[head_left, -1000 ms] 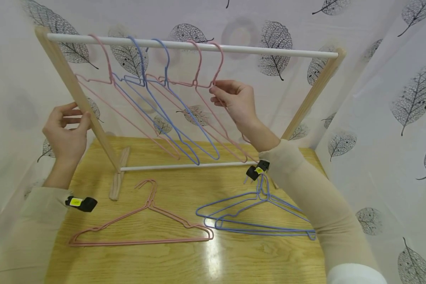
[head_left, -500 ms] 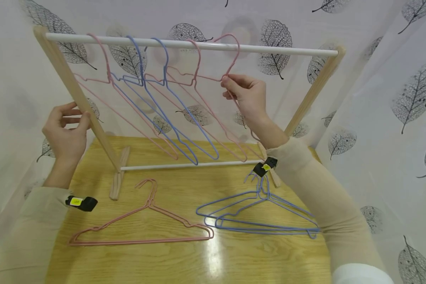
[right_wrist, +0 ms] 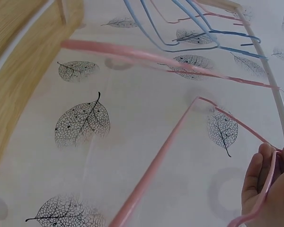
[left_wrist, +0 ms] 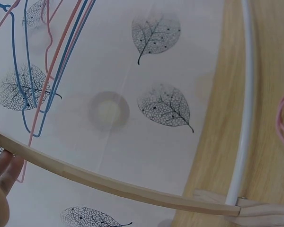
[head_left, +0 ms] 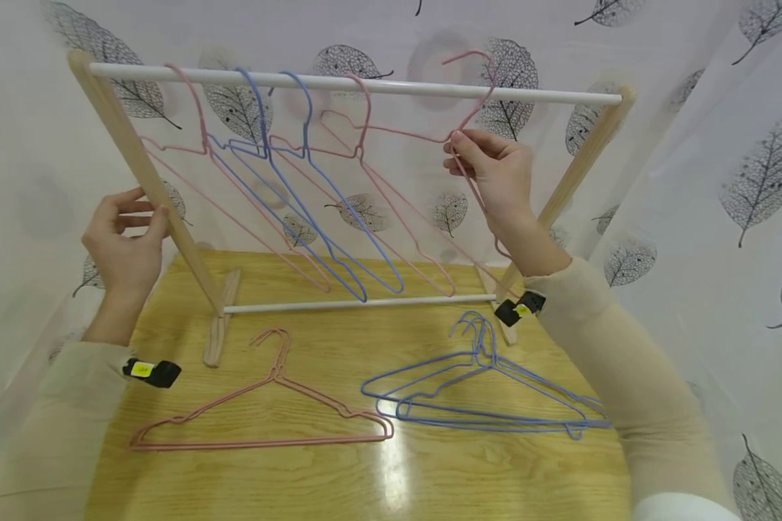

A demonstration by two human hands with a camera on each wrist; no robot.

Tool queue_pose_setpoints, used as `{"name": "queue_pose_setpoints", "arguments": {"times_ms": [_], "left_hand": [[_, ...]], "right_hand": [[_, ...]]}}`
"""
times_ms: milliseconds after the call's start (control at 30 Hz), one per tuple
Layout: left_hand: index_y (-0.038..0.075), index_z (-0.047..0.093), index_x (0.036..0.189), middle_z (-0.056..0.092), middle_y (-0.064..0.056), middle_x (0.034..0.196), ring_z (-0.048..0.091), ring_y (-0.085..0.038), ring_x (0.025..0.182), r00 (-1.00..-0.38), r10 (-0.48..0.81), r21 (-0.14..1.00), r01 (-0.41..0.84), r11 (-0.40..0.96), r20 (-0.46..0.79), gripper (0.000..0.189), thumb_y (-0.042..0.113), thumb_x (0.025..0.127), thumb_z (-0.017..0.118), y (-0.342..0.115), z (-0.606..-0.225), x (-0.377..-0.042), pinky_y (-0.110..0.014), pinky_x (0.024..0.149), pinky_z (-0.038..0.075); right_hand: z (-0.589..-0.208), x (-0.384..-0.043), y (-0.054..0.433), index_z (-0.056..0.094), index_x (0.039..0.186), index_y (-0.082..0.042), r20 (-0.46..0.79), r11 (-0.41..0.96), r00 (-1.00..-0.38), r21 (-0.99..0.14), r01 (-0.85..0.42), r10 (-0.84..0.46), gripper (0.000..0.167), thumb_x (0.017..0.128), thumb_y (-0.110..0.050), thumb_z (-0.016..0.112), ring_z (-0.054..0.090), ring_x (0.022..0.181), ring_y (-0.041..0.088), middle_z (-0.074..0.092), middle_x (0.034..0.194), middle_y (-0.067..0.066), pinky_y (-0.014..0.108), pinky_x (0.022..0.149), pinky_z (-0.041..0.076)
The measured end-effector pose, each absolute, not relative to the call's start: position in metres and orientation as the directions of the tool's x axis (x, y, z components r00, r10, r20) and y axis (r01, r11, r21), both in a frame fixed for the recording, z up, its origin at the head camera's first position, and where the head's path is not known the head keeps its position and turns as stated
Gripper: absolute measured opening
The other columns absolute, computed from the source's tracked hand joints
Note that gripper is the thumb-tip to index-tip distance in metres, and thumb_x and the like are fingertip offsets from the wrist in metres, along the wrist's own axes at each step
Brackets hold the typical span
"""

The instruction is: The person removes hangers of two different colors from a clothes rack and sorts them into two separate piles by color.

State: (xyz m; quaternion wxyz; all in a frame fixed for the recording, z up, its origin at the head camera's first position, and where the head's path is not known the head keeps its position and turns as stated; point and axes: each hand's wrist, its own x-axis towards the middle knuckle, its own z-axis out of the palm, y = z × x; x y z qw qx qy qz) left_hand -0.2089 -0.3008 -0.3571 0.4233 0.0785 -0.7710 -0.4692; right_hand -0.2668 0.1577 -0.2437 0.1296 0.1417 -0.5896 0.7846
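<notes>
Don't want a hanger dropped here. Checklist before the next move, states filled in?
1. Right grip pinching pink clothes hanger: ok.
2. Left grip holding left wooden upright: ok.
3. Held hanger's hook seated on white rail: not ok, raised above it.
4. Neighbouring pink hanger hooked on rail: ok.
5. Held hanger's lower end clear of right wooden upright: cannot tell, right sleeve obstructs.
6. Lower blue hangers separated: not ok, overlapping.

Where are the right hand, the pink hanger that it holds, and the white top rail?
Right hand [head_left: 500, 176]: head view, middle of the hand.
Pink hanger [head_left: 475, 111]: head view, neck below the hook.
White top rail [head_left: 423, 88]: head view, bare middle stretch.
</notes>
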Motion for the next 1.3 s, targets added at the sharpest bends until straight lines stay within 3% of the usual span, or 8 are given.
{"name": "queue_pose_setpoints", "arguments": {"times_ms": [500,833,1300], "left_hand": [[0.009,0.074,0.126,0.059,0.032,0.095,0.06,0.015,0.081,-0.635,-0.522,0.799,0.277,0.534,0.569,0.029,0.014,0.097,0.074,-0.301,-0.357,-0.208,0.003,0.068,0.049],[0.009,0.074,0.126,0.059,0.033,0.095,0.061,0.015,0.082,-0.633,-0.509,0.79,0.295,0.538,0.583,0.029,0.016,0.097,0.074,-0.301,-0.357,-0.206,0.004,0.068,0.049],[0.009,0.073,0.127,0.058,0.034,0.095,0.06,0.015,0.082,-0.643,-0.505,0.79,0.276,0.548,0.575,0.03,0.017,0.098,0.073,-0.301,-0.355,-0.205,0.004,0.068,0.049]], "right_hand": [[-0.256,-0.248,0.217,0.078,0.103,0.009,0.361,-0.351,-0.931,-0.867,-0.354,0.048,0.016,0.093,-0.004,0.077,0.078,0.068,0.017,0.08,0.082,0.011,0.026,0.07,0.067],[-0.282,-0.228,0.253,0.077,0.102,0.012,0.293,-0.406,-0.956,-0.875,-0.263,-0.012,0.015,0.094,-0.001,0.075,0.078,0.067,0.019,0.08,0.082,0.015,0.026,0.07,0.067],[-0.338,-0.216,0.279,0.082,0.098,-0.001,0.125,-0.273,-0.991,-0.956,-0.11,-0.038,0.011,0.097,-0.009,0.074,0.079,0.07,0.013,0.082,0.084,0.006,0.022,0.072,0.066]]}}
